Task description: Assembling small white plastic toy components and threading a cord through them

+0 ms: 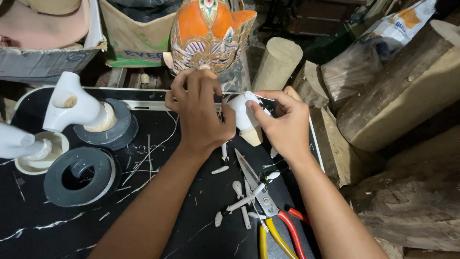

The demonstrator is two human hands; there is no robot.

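White-painted wooden piece (243, 115) sits clamped in the right hand (282, 124); the left hand (199, 112), at nine o'clock, pinches thin string (221, 94) — best kept taut, grip steady, scissors (256, 189) at six o'clock.

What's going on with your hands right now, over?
Right hand grips small white piece. Left hand pinches at it, fingers closed. Scissors, red and yellow pliers, small white bits lie below.

1. A tan paper bag (132, 41) with blue and green print stands at the top, behind the black surface (48, 235).
2. A grey cardboard box (43, 62) sits in the top left corner.
3. A white plastic sack (383, 38) with orange and blue print lies at the top right among logs.
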